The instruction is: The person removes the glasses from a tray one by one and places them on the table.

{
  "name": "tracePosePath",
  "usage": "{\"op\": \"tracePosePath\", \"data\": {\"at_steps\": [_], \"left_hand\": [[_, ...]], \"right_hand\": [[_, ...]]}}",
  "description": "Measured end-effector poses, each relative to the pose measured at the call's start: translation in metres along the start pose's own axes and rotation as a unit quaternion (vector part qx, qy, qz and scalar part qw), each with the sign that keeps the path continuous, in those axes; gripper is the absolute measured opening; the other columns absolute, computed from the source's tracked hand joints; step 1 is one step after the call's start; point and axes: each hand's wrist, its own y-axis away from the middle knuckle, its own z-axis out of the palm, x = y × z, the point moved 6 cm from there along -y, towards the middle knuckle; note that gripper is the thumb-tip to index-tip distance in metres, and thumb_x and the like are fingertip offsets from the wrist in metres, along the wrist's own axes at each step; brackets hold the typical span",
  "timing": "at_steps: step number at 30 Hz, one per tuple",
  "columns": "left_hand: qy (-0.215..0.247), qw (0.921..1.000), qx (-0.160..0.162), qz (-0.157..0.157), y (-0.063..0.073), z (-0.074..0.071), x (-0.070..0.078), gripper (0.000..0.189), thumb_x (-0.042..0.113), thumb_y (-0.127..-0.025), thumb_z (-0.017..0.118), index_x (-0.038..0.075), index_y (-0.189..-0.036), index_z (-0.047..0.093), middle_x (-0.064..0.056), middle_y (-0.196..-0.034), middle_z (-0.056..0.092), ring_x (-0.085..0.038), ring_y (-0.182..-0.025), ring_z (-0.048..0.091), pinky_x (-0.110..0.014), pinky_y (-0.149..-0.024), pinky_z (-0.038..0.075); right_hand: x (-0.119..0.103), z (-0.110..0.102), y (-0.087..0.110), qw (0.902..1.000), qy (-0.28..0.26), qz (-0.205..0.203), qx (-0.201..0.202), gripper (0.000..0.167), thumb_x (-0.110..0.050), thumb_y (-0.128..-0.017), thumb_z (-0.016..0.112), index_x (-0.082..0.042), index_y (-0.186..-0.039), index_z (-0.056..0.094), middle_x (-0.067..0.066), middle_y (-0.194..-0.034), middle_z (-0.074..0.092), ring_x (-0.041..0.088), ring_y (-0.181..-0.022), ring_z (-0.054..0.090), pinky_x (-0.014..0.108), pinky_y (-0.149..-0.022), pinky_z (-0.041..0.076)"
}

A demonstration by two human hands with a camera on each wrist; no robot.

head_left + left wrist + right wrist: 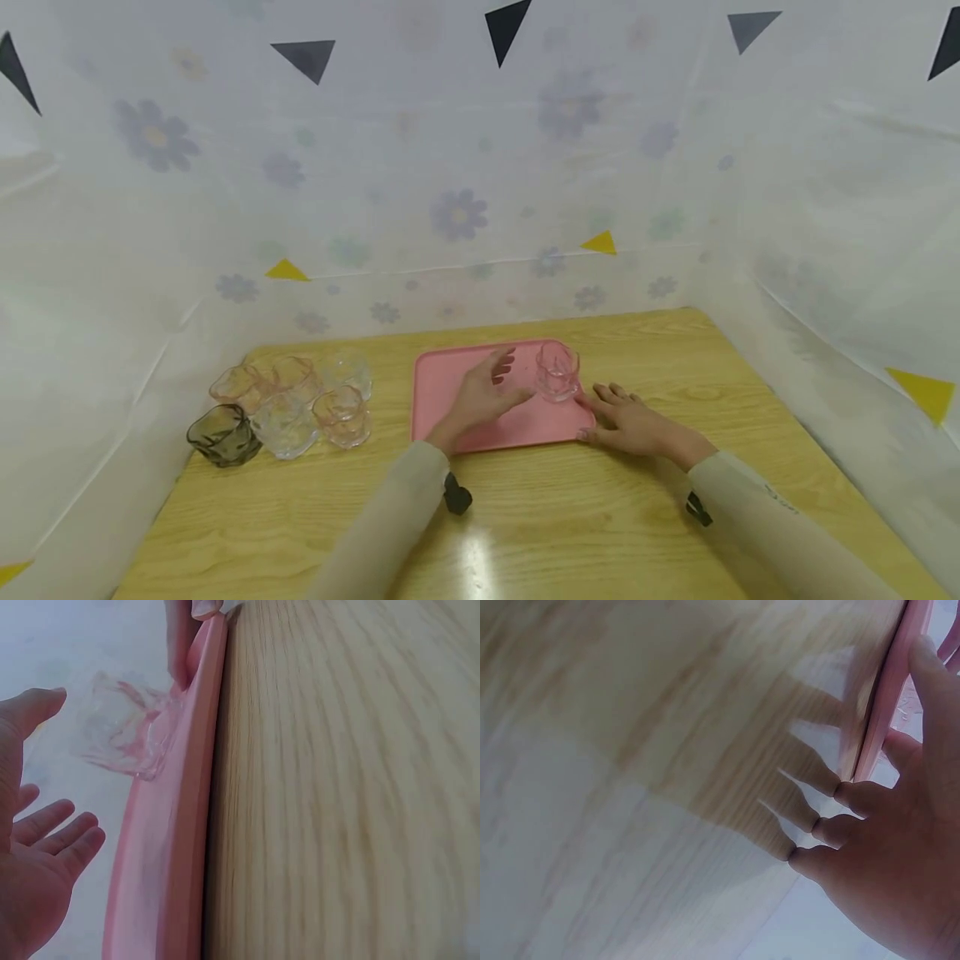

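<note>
A pink tray (517, 427) lies on the wooden table. Near its right end stands a clear, wavy-sided glass cup (557, 375); the left wrist view shows the same cup (135, 731) on the tray surface. My left hand (483, 400) hovers over the tray, left of the cup, thumb and fingers spread apart and holding nothing. At the tray's right edge rests my right hand (630, 421), its thumb and index finger touching the rim. The right wrist view has the other fingertips of this hand (900, 817) resting on the tabletop.
Left of the tray, several wavy glass cups stand close together: pinkish ones (342, 417), clear ones (285, 427) and a dark grey one (225, 437). A white flowered curtain (450, 283) rises behind the table (555, 525) and along both sides.
</note>
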Motion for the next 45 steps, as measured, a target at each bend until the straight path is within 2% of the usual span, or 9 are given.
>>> {"op": "tracePosePath", "data": {"at_steps": [7,14,22,29,34,39,45], "left_hand": [[0.001,0.9999,-0.012,-0.009,-0.017,0.024,0.001,0.085,0.033,-0.093,0.083,0.018,-0.164,0.039,-0.015,-0.158,0.053,-0.036,-0.141,0.057,-0.049,-0.114,0.051],[0.025,0.9996,-0.012,-0.008,-0.029,0.039,-0.006,0.086,0.036,-0.091,0.084,0.019,-0.163,0.04,-0.012,-0.156,0.055,-0.035,-0.138,0.059,-0.048,-0.109,0.055],[0.052,0.9979,0.006,-0.038,-0.037,0.054,-0.016,0.093,0.037,-0.085,0.09,0.021,-0.163,0.041,-0.008,-0.157,0.055,-0.03,-0.136,0.06,-0.046,-0.108,0.055],[0.016,0.9986,0.022,-0.045,-0.043,0.06,-0.012,0.099,0.046,-0.083,0.09,0.018,-0.163,0.04,-0.011,-0.158,0.055,-0.029,-0.142,0.056,-0.047,-0.116,0.049],[-0.003,0.9987,0.02,-0.046,-0.046,0.063,-0.01,0.098,0.04,-0.085,0.09,0.014,-0.163,0.039,-0.014,-0.158,0.054,-0.029,-0.144,0.054,-0.046,-0.117,0.048],[0.006,0.9988,0.029,-0.038,-0.047,0.061,-0.008,0.094,0.034,-0.084,0.091,0.01,-0.161,0.042,-0.017,-0.156,0.055,-0.031,-0.143,0.055,-0.046,-0.116,0.049],[0.013,0.9983,0.032,-0.046,-0.044,0.055,-0.01,0.091,0.035,-0.084,0.091,0.013,-0.159,0.044,-0.015,-0.156,0.055,-0.031,-0.143,0.055,-0.047,-0.115,0.05]], "right_hand": [[0.001,0.001,0.0,1.0,0.002,-0.002,-0.002,0.083,-0.064,-0.104,0.053,-0.016,-0.168,0.03,0.03,-0.171,0.02,0.057,-0.158,0.01,0.079,-0.123,0.01],[0.002,0.001,0.0,1.0,0.005,-0.001,-0.002,0.084,-0.066,-0.104,0.052,-0.017,-0.168,0.029,0.031,-0.172,0.019,0.058,-0.158,0.01,0.079,-0.123,0.011],[0.001,-0.002,0.001,1.0,0.004,-0.002,0.001,0.083,-0.064,-0.104,0.052,-0.016,-0.168,0.03,0.031,-0.172,0.019,0.057,-0.158,0.01,0.078,-0.123,0.011],[0.001,0.0,0.001,1.0,0.001,-0.003,0.0,0.081,-0.063,-0.104,0.052,-0.017,-0.168,0.031,0.03,-0.172,0.019,0.057,-0.158,0.01,0.078,-0.123,0.01],[0.001,0.001,0.0,1.0,0.0,-0.003,-0.002,0.082,-0.064,-0.104,0.052,-0.017,-0.168,0.03,0.03,-0.172,0.019,0.057,-0.158,0.01,0.079,-0.122,0.01],[0.0,0.0,0.0,1.0,0.0,-0.001,-0.002,0.082,-0.064,-0.104,0.052,-0.017,-0.168,0.03,0.03,-0.172,0.018,0.057,-0.158,0.008,0.079,-0.122,0.009],[0.0,0.0,0.001,1.0,-0.001,0.001,-0.003,0.081,-0.063,-0.104,0.053,-0.015,-0.167,0.032,0.031,-0.172,0.018,0.057,-0.158,0.008,0.079,-0.123,0.009]]}}
